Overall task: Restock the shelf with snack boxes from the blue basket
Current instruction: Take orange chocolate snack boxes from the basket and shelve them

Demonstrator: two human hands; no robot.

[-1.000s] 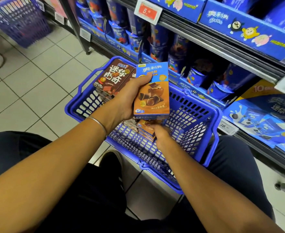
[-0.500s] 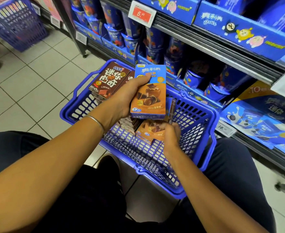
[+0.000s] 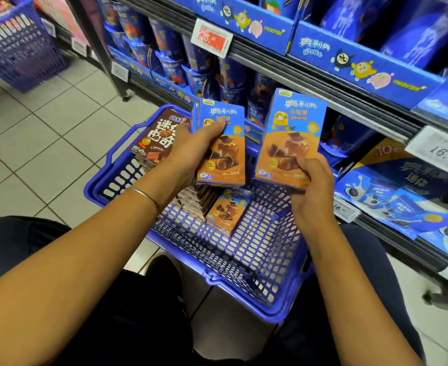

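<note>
Basket: the blue basket (image 3: pixel 244 256) sits on the tiled floor (image 3: pixel 46 128) between the person's knees, just in front of the shelf (image 3: pixel 323 83).
Left hand: the left hand (image 3: pixel 191 151) grips an upright blue-and-orange snack box (image 3: pixel 225 159) above the basket's far side, fingers curled behind it and thumb across its front; the edge of a second box shows just behind it.
Right hand: the right hand (image 3: pixel 312 186) grips a matching snack box (image 3: pixel 288 143) by its lower right corner, fingers wrapped behind; it is upright, beside the first box but apart from it.
Inside the basket: an orange box (image 3: pixel 226 211) lies flat on the bottom beside a row of boxes standing on edge; brown cookie boxes (image 3: pixel 156 138) are stacked at the left end.
Shelf stock: blue snack cups (image 3: pixel 233 80) stand on the lower tier, with a price tag (image 3: pixel 211 38) on the rail above.
Wrist: a thin metal bangle (image 3: pixel 145 196) on the left.
Background: a second basket (image 3: pixel 19 51) at far left.
</note>
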